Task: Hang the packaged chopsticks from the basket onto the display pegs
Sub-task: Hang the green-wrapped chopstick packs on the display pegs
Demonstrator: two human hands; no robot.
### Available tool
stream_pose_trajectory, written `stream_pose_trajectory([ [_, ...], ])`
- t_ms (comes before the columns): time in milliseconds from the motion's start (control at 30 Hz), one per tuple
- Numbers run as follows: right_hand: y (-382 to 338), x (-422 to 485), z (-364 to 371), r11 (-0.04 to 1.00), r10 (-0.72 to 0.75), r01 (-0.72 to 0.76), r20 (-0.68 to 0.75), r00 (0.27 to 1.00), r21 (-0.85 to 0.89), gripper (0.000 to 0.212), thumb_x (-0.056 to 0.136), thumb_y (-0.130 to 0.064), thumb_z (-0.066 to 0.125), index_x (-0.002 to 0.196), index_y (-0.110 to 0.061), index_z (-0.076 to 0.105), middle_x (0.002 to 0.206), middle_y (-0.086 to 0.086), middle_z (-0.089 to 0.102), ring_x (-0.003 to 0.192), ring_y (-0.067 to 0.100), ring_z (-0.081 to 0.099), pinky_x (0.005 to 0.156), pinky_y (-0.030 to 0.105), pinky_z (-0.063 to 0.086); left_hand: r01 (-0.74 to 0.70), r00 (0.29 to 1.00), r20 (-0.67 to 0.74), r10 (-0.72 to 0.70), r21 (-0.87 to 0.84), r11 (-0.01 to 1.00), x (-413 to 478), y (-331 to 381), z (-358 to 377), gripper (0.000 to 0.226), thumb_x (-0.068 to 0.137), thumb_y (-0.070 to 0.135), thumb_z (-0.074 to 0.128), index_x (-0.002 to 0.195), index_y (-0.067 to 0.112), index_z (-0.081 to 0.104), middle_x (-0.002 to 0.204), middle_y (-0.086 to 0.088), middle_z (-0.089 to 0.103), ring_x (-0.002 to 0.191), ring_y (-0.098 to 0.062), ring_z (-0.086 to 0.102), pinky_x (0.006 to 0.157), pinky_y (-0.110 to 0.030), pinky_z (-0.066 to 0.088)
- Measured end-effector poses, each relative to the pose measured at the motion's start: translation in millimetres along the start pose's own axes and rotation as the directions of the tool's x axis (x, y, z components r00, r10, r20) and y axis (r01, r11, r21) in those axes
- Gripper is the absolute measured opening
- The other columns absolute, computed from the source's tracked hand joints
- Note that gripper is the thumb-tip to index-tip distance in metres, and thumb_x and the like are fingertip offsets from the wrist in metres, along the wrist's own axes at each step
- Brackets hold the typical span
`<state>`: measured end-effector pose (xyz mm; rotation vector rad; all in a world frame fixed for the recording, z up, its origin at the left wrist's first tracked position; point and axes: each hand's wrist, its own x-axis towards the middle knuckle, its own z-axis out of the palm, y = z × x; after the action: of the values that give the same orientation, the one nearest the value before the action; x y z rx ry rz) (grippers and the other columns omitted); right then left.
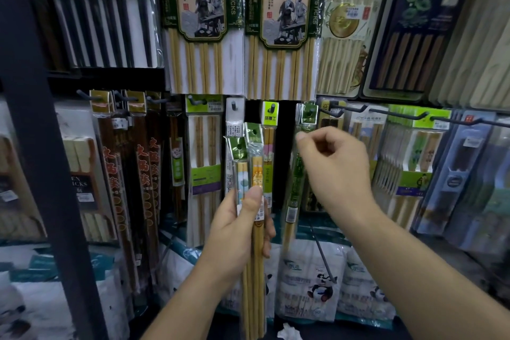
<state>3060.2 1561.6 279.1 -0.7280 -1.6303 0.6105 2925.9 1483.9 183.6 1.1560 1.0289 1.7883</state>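
L hand (240,223) grips two chopstick packs (256,165), standing straight up, green tops up, just left of the green pack (295,179). That pack hangs long-ways down from its peg (310,113). R hand (331,171) is curled by its top; can't tell if the grip pinches it.

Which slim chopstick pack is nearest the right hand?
The green-printed pack hanging from a peg, at the right hand's thumb tip; the left hand grips two others.
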Motion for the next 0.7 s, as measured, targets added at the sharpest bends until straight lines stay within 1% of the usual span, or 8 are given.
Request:
stream_pose_trajectory([
  [67,-6,-12,4,1.000,-0.003,0.001,0.168,0.986,0.009,0.016,0.096,-0.031,0.067,0.081,-0.030,0.073,0.075,-0.014,0.069,0.067,0.001,0.061,0.058,0.014,0.049,0.022,1.000,0.012,-0.022,0.008,1.000,-1,1,2,0.072,0.081,0.070,0.070,0.128,0.018,0.052,0.068,-0.010,0.066,0.050,-0.022,0.059,0.047,-0.030,0.051],
  [167,-11,-18,6,0.996,0.046,-0.064,0.250,0.967,0.061,0.019,0.097,-0.032,0.065,0.081,-0.028,0.075,0.070,-0.014,0.068,0.063,-0.001,0.059,0.061,0.015,0.048,-0.014,0.998,0.054,0.013,0.000,1.000,-4,5,7,0.054,0.069,0.074,0.078,0.106,0.037,0.065,0.065,-0.009,0.065,0.049,-0.020,0.062,0.046,-0.029,0.053],
  [233,-14,-17,5,0.990,0.062,-0.092,0.248,0.967,0.110,0.019,0.096,-0.032,0.066,0.080,-0.025,0.074,0.063,-0.011,0.063,0.060,0.000,0.056,0.061,0.016,0.048,-0.039,0.998,0.049,0.039,-0.009,0.999,-4,7,8,0.044,0.070,0.070,0.079,0.098,0.038,0.068,0.067,-0.008,0.065,0.052,-0.020,0.064,0.047,-0.030,0.055],
  [400,-16,-16,2,0.981,0.065,-0.106,0.239,0.969,0.163,0.016,0.095,-0.026,0.068,0.081,-0.023,0.074,0.073,0.006,0.067,0.058,0.005,0.055,0.057,0.018,0.049,-0.017,1.000,0.015,0.018,-0.039,0.999,-1,4,8,0.052,0.064,0.072,0.084,0.096,0.033,0.070,0.077,-0.012,0.069,0.064,-0.026,0.071,0.053,-0.038,0.060],
  [467,-16,-10,-1,0.967,0.109,-0.149,0.194,0.975,0.208,0.019,0.095,-0.023,0.068,0.077,-0.021,0.074,0.070,0.001,0.065,0.058,0.004,0.054,0.054,0.016,0.048,0.002,1.000,-0.014,-0.003,-0.062,0.998,0,1,8,0.057,0.064,0.073,0.083,0.096,0.029,0.068,0.079,-0.013,0.073,0.068,-0.030,0.074,0.060,-0.042,0.063],
  [533,-16,1,-6,0.949,0.164,-0.190,0.121,0.979,0.253,0.024,0.096,-0.021,0.066,0.073,-0.023,0.072,0.068,-0.004,0.063,0.057,0.005,0.053,0.050,0.015,0.045,-0.021,0.997,-0.073,0.023,0.032,0.999,2,-3,6,0.066,0.067,0.079,0.076,0.098,0.023,0.064,0.083,-0.006,0.076,0.076,-0.028,0.076,0.074,-0.047,0.063],
  [600,-14,11,-10,0.947,0.192,-0.201,0.059,0.980,0.251,0.025,0.097,-0.021,0.065,0.073,-0.024,0.071,0.065,-0.006,0.059,0.056,0.005,0.051,0.049,0.014,0.043,-0.070,0.991,-0.103,0.086,0.156,0.985,2,-4,4,0.065,0.074,0.083,0.065,0.093,0.021,0.062,0.078,0.001,0.072,0.079,-0.019,0.072,0.086,-0.042,0.058],
  [700,-9,22,-10,0.953,0.206,-0.202,0.006,0.979,0.225,0.028,0.098,-0.025,0.065,0.071,-0.022,0.069,0.063,-0.004,0.053,0.055,0.006,0.048,0.053,0.013,0.044,-0.092,0.989,-0.106,0.108,0.139,0.986,2,-2,3,0.081,0.080,0.075,0.061,0.116,0.002,0.056,0.070,0.002,0.065,0.071,-0.015,0.067,0.072,-0.025,0.057],
])
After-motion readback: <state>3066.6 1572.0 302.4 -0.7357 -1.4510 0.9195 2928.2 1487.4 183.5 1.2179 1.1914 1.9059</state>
